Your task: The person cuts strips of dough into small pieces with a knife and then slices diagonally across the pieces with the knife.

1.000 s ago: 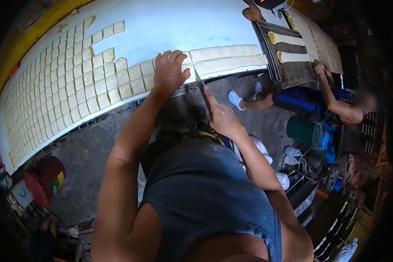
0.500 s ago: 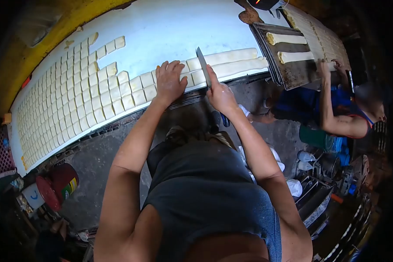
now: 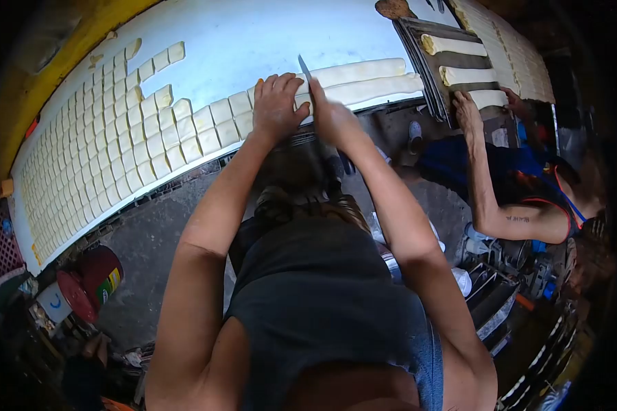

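Two long pale dough rolls (image 3: 367, 88) lie side by side along the near edge of the white table. My left hand (image 3: 275, 108) rests across them, fingers laid over the dough and thumb out toward the knife. The knife (image 3: 304, 66) is in my right hand (image 3: 336, 122), which is closed round its handle and slightly blurred. Its blade lies across the rolls just right of my left fingers, tip pointing away from me. Left of my hands, cut dough pieces (image 3: 178, 130) sit in close rows. My left palm hides the dough under it.
Stacked dark trays (image 3: 469, 65) at the right end carry several dough rolls, and a co-worker's hands (image 3: 467, 109) are at the nearest one. More dough (image 3: 507, 58) lies beyond. A red bucket (image 3: 92, 281) stands on the floor at left.
My left hand has shifted right along the dough, and the knife has moved slightly left, so my hands are closer together. The co-worker has brought another roll onto the tray.
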### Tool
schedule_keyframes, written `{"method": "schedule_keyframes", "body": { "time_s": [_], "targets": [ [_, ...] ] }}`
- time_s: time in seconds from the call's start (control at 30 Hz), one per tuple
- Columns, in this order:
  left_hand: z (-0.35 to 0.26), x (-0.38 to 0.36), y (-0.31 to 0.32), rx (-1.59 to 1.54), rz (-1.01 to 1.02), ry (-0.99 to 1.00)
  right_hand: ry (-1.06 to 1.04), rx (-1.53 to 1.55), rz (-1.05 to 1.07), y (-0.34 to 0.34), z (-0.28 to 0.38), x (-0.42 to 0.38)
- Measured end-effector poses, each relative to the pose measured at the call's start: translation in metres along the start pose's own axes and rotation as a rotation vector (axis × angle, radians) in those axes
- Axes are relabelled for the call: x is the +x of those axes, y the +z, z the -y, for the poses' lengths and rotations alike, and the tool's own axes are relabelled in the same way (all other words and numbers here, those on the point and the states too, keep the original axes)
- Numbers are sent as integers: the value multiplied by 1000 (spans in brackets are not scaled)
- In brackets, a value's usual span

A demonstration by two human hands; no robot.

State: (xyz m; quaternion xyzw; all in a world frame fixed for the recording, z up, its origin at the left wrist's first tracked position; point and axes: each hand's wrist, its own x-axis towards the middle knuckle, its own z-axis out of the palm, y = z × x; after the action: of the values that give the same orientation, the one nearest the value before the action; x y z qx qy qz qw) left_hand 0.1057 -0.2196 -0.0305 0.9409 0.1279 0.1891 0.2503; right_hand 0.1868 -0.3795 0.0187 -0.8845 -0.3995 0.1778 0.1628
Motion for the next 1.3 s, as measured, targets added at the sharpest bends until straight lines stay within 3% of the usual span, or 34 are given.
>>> {"method": "schedule_keyframes", "body": {
  "time_s": [0.07,0.2,0.3,0.37,0.43,0.7,0.9,0.97,1.07,1.17,1.3],
  "targets": [
    [2,2,-1,-4,-12,-16,97,-31,138,-19,17,-44],
    [0,-2,7,7,-41,-14,88,73,194,-45,7,-106],
    [-1,1,4,29,-30,-4,19,146,206,-73,10,-104],
    [-1,0,3,45,-21,-4,126,126,-15,-82,17,-85],
    [-3,0,2,59,-20,0,142,125,-46,-69,0,-63],
    [-8,7,-2,3,25,-49,99,67,-28,-33,-26,-37],
    [-18,25,15,-103,-56,14,119,45,21,-30,-24,-31],
    [-22,30,22,-55,68,24,109,26,27,-32,-24,-22],
    [-26,28,28,20,36,9,-41,50,-64,-17,-38,17],
    [-28,27,27,21,-16,13,-25,76,-19,-20,-40,9],
    [-28,31,28,7,3,-37,98,10,184,-50,-28,-84]
  ]
}}
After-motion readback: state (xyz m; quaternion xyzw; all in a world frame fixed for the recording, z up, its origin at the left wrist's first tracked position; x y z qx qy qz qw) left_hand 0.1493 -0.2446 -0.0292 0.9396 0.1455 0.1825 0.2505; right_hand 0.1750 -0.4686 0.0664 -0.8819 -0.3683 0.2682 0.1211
